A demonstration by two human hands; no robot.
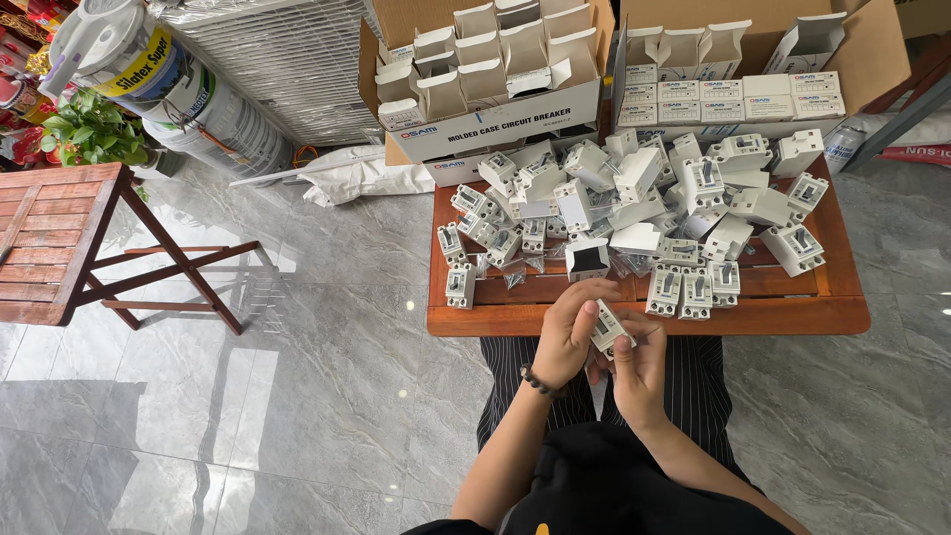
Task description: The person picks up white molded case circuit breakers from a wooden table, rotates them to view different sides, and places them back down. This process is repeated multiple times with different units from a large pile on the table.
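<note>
Closest in, both hands meet over the lap, just short of the near edge of the low wooden table. The left hand, with a dark bead bracelet at its wrist, curls over the top of a small white circuit breaker, fingers pressed together against its upper side. The right hand holds the same breaker from below, thumb and fingertips pinching its lower end. The breaker sits tilted between the two hands, above striped trousers.

Just past the hands, on the table's near planks, a row of three white breakers stands side by side with their switch faces up. To the left of them, one small open white box shows a dark inside, and a single breaker lies near the left edge. Small clear bags of screws lie among them.

Further back, a loose heap of white breakers covers most of the table top, some face up, some on their sides.

Beyond the heap, two big cardboard cartons stand at the table's far edge: the left carton holds small white boxes with open flaps, the right carton holds closed white boxes stacked in neat rows.

Off to the left, on the grey marble-patterned floor, stands a second wooden folding table, with a green plant behind it.
</note>
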